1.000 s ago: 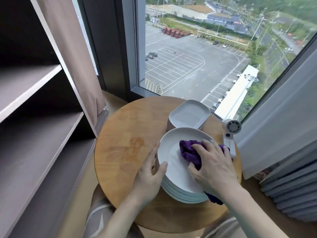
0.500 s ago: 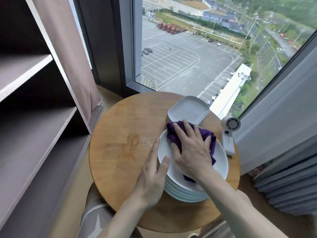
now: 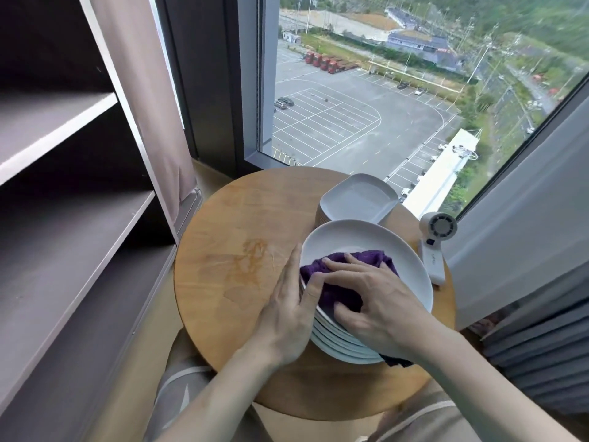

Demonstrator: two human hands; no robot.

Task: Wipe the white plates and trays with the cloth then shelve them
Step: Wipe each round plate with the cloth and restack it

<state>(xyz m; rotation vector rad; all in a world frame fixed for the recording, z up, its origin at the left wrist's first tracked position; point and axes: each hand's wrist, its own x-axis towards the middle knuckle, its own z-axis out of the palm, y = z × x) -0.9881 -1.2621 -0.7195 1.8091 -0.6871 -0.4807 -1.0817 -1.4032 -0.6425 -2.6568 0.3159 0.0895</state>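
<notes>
A stack of round white plates [image 3: 357, 240] stands on the round wooden table [image 3: 236, 250]. My right hand [image 3: 373, 301] presses a purple cloth [image 3: 331, 287] onto the near left part of the top plate, fingers spread over it. My left hand [image 3: 287, 314] steadies the stack at its left rim, with the thumb on the top plate's edge next to the cloth. Behind the plates sits a stack of square white trays [image 3: 358, 199].
A grey shelf unit [image 3: 63, 199] with bare boards stands to the left of the table. A small white handheld fan [image 3: 435, 247] lies at the table's right edge. A window [image 3: 350, 90] and curtains are behind and to the right.
My right hand has swept the cloth from the far side of the top plate toward its near left edge. My left hand stays at the stack's left rim.
</notes>
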